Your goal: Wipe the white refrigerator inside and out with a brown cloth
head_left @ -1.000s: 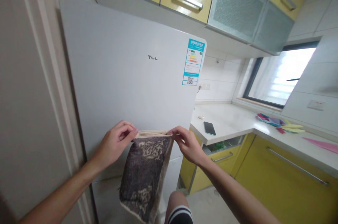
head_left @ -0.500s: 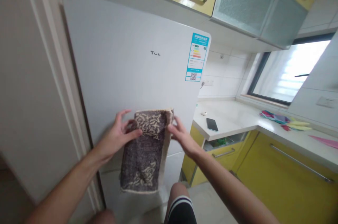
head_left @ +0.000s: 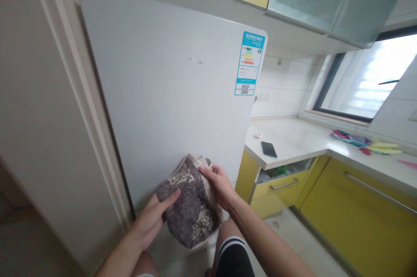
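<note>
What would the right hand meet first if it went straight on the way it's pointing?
The patterned cloth the right hand holds; beyond that, probably the pale fridge door, though the gap is hard to judge.

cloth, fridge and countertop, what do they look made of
Cloth: soft textile, possibly cotton, matte and fuzzy; it creases loosely.
Fridge: smooth, satin pale grey front, likely coated metal, judging only by its even sheen.
Countertop: polished white, perhaps stone or composite; bright light reflects off it.
</note>
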`<state>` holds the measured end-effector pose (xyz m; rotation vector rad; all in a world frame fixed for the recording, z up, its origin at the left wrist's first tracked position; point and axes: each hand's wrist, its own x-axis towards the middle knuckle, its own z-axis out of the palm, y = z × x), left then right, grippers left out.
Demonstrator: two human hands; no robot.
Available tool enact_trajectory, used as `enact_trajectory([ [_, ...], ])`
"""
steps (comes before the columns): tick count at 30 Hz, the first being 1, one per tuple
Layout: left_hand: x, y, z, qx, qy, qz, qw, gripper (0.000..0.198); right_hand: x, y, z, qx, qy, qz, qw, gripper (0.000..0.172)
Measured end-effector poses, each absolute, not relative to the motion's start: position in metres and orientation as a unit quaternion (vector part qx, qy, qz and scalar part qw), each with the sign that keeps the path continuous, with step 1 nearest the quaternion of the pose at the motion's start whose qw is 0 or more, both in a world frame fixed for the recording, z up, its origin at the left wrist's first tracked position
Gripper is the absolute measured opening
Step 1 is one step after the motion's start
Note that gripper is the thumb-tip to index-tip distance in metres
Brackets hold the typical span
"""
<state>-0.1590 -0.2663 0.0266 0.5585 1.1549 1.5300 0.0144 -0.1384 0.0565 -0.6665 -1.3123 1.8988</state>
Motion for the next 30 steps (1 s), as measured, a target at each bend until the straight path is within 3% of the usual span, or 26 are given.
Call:
enact_trajectory([
  [5,-0.144,-0.267,0.023,0.202,0.486,0.663,0.532,0.072,0.036,-0.142,0.038,-0.235,-0.580,0.733,0.267,0.073],
  [9,-0.139,-0.273,0.009,0.299,0.476,0.620,0.548,0.089,0.054,-0.143,0.026,-0.239,-0.548,0.725,0.342,0.073],
  [13,-0.141,-0.266,-0.025,0.338,0.582,0.614,0.413,0.092,0.067,-0.144,0.001,-0.294,-0.565,0.713,0.293,0.069],
  [17,-0.138,-0.260,-0.056,0.348,0.638,0.616,0.303,0.102,0.079,-0.155,-0.024,-0.332,-0.528,0.688,0.371,0.115],
  [20,-0.133,-0.262,-0.065,0.407,0.624,0.603,0.286,0.095,0.089,-0.163,-0.028,-0.331,-0.602,0.608,0.398,0.125],
  [23,-0.133,-0.262,-0.069,0.518,0.664,0.498,0.207,0.076,0.100,-0.159,-0.023,-0.337,-0.776,0.455,0.277,0.106],
  [26,-0.136,-0.258,-0.073,0.568,0.708,0.400,0.132,0.052,0.110,-0.147,-0.014,-0.372,-0.877,0.263,0.152,0.052],
  [28,-0.135,-0.254,-0.076,0.568,0.696,0.417,0.136,0.031,0.117,-0.139,-0.011,-0.386,-0.887,0.192,0.167,0.034],
  [30,-0.129,-0.248,-0.075,0.523,0.659,0.503,0.197,0.027,0.123,-0.134,-0.016,-0.390,-0.859,0.198,0.267,0.030],
])
